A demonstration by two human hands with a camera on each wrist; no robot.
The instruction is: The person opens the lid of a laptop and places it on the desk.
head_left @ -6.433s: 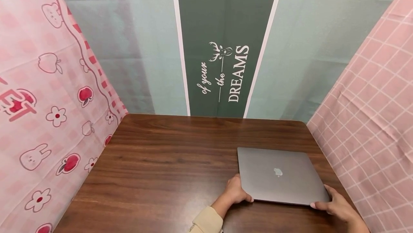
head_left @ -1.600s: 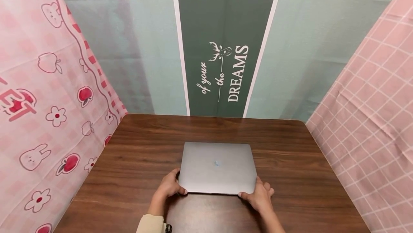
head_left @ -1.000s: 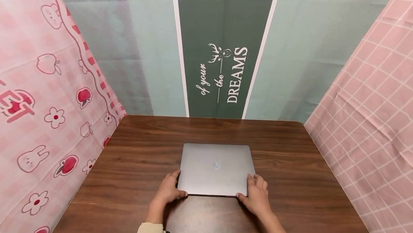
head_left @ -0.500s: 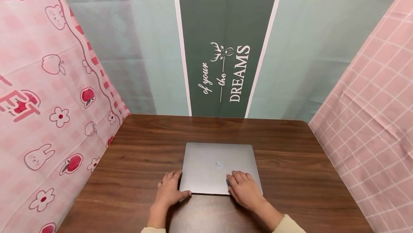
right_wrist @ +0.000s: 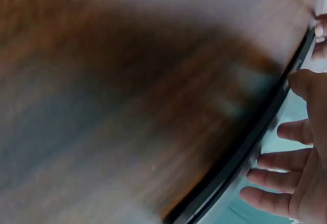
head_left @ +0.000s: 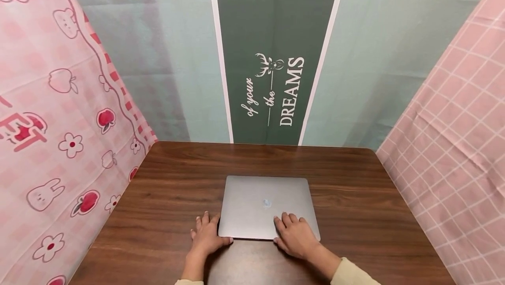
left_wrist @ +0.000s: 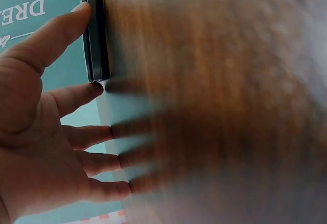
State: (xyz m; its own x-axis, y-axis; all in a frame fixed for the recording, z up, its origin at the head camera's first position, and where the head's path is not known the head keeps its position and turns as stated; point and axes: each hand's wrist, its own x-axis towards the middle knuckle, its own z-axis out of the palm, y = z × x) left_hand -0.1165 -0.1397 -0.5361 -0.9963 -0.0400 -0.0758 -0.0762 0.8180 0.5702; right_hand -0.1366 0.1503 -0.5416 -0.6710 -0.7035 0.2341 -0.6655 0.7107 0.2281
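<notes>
A closed grey laptop (head_left: pixel 252 215) lies flat on the dark wooden table, its front edge toward me. My left hand (head_left: pixel 206 237) is at its front left corner, thumb along the front edge and the other fingers spread. In the left wrist view the left hand (left_wrist: pixel 56 147) has its thumb on the laptop's edge (left_wrist: pixel 96 40), the index fingertip by the corner and the rest on the tabletop. Over the lid's front right part lies my right hand (head_left: pixel 296 234), fingers extended. The right wrist view shows the right hand's thumb (right_wrist: pixel 301 81) touching the laptop's dark front edge (right_wrist: pixel 245 147).
The wooden table (head_left: pixel 169 179) spreads out on every side of the laptop. A green printed curtain (head_left: pixel 272 22) hangs behind the far edge. Pink patterned cloth (head_left: pixel 51 144) stands along the left side and pink checked cloth (head_left: pixel 453 144) along the right.
The laptop has moved from the table's right side to its middle, between both hands. My right hand has since shifted from the right corner onto the lid; my left fingers have spread.
</notes>
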